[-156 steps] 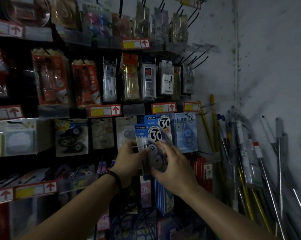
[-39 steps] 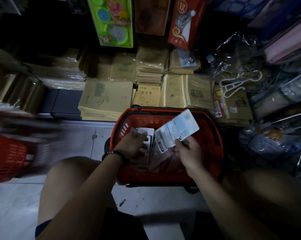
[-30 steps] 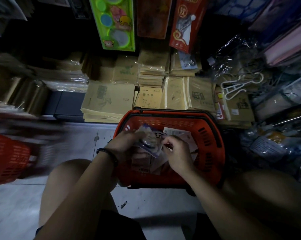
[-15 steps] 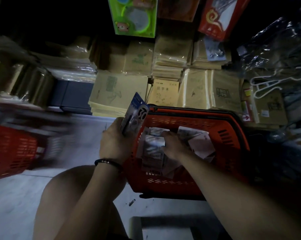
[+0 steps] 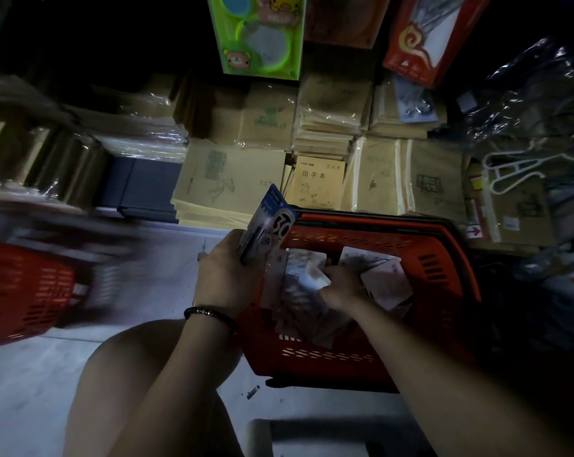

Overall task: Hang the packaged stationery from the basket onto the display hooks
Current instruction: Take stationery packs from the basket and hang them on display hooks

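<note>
An orange basket [image 5: 444, 258] stands on the floor in front of me with several packaged stationery cards [image 5: 388, 282] lying loose inside. My left hand [image 5: 228, 275] grips a blue blister pack marked "30" [image 5: 269, 225] upright at the basket's left rim. My right hand [image 5: 340, 285] is down inside the basket, its fingers curled on a pale pack [image 5: 303, 270] among the pile. The display hooks are out of view.
Stacks of brown exercise books [image 5: 315, 183] fill the low shelf behind the basket. A second red basket [image 5: 21, 285] sits blurred at the left. A green toy pack [image 5: 262, 34] and a red pack [image 5: 424, 37] hang above. My bare knee [image 5: 140, 374] is below.
I went from the hooks down to the basket. Over the last second my left hand lifted the "30" pack up to the rim while my right hand reached back into the pile.
</note>
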A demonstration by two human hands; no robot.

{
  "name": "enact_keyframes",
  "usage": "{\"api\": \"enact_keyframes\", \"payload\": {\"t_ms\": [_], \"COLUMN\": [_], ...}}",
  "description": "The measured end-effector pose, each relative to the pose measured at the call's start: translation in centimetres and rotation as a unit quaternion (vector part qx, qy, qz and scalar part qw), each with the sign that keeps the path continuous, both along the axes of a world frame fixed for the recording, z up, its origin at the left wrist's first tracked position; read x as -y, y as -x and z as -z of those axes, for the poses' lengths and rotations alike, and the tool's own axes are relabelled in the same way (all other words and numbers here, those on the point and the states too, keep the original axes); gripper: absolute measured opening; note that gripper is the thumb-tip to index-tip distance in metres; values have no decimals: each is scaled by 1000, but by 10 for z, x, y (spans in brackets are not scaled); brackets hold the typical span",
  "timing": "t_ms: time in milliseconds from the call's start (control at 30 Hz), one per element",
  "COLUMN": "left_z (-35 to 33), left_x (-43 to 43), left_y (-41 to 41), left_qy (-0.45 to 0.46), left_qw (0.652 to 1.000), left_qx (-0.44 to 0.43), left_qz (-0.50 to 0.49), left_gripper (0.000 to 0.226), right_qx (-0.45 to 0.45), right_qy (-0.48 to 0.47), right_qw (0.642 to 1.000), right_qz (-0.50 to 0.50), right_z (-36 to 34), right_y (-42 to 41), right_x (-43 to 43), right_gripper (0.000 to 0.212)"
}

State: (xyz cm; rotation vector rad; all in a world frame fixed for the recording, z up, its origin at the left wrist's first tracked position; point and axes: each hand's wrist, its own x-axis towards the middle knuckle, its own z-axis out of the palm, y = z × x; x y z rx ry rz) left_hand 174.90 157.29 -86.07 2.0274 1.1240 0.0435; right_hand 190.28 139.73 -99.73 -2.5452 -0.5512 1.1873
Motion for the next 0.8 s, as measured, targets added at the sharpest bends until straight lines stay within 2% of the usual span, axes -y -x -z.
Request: {"api": "enact_keyframes", "payload": {"t_ms": [100, 233, 300, 367, 467, 500, 567, 633, 700, 800], "left_z": [1, 2, 2, -2, -13, -16, -22, -31, -46, -69], "left_x": [6, 14, 21, 30, 48, 55, 69, 81, 93, 114], "left_y": [-3, -6, -6, -8, -13, -14, -14, -13, -15, -20], "left_qy": [10, 31, 42, 55, 100, 126, 189, 224, 240, 293], "left_qw": [1000, 999, 999, 998, 993, 989, 976, 963, 955, 932], "left_qx": [3, -5, -7, -1, 28, 39, 81, 124, 160, 201], "left_qz": [4, 10, 5, -13, -51, -62, -78, -79, -67, -71], "left_gripper": [7, 8, 11, 16, 42, 50, 52, 45, 38, 42], "right_qx": [-33, -71, -107, -179, -242, -238, -185, -95, 6, 150], "right_qy": [6, -57, -118, -189, -290, -321, -385, -431, -448, -412], "right_qw": [999, 975, 927, 854, 774, 756, 725, 733, 772, 829], "right_qz": [38, 202, 339, 450, 508, 519, 540, 518, 451, 347], "right_z": [-17, -35, -45, -56, -78, -88, -109, -132, -151, -175], "right_y": [-4, 6, 12, 20, 27, 28, 33, 38, 42, 46], "right_x": [31, 67, 79, 90, 100, 102, 105, 107, 110, 114], "right_gripper": [47, 38, 30, 30, 31, 31, 34, 35, 33, 24]}}
